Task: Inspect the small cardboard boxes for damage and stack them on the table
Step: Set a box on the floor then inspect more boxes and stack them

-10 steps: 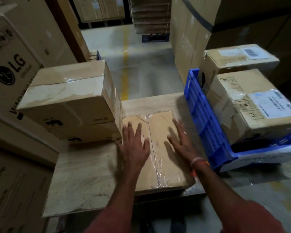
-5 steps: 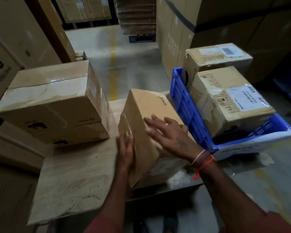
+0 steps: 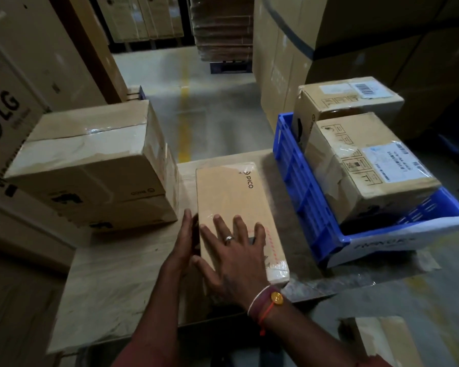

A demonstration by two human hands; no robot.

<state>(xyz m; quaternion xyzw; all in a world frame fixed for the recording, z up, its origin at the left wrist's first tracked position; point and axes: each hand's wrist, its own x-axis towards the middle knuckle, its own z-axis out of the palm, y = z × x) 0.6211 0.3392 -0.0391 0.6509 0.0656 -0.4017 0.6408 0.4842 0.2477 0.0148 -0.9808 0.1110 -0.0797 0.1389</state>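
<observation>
PICO box (image 3: 237, 207): on table (image 3: 112, 274), between stack (image 3: 90, 165) and blue crate (image 3: 297, 192). Right hand (image 3: 236, 260) flat, spread on top; left hand (image 3: 183, 247) flat against side, neither gripping. We check corners, tape, then square onto stack.

A narrow brown cardboard box with PICO print (image 3: 236, 207) stands on the pale wooden table (image 3: 112, 274), the right hand (image 3: 236, 258) flat on its top and the left hand (image 3: 183, 242) against its left side, between two stacked brown cardboard boxes (image 3: 96, 165) and a blue plastic crate (image 3: 302, 197).
</observation>
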